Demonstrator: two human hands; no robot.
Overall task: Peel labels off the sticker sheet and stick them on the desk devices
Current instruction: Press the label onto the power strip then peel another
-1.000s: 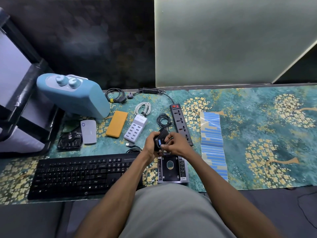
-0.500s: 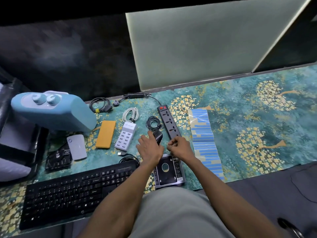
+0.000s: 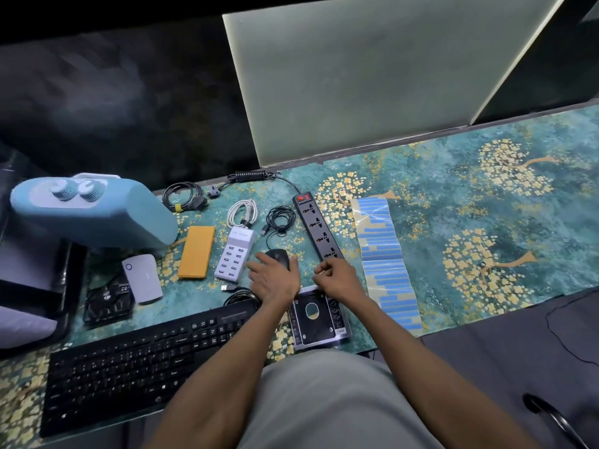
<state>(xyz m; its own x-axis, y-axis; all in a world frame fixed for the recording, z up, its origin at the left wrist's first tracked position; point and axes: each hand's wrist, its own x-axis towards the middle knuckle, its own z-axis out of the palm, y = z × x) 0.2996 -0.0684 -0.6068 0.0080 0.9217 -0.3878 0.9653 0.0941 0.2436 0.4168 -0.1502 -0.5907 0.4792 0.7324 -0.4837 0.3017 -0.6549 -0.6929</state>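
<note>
left hand (image 3: pixel 275 280) flat, fingers spread on mouse (image 3: pixel 278 257), steadying it | right hand (image 3: pixel 337 277) curled, contents I cannot tell | sticker sheet (image 3: pixel 384 254) just right on desk (image 3: pixel 486 228), within reach

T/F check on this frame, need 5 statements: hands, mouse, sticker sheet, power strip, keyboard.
1. The left hand rests on the black mouse. True.
2. The sticker sheet lies left of the power strip. False: it lies to the strip's right.
3. The power strip's red switch is at its far end. True.
4. The right hand is flat on the keyboard. False: its fingers are curled, near the strip's near end, off the keyboard.
5. The white USB charging hub sits between the orange case and the mouse. True.
</note>
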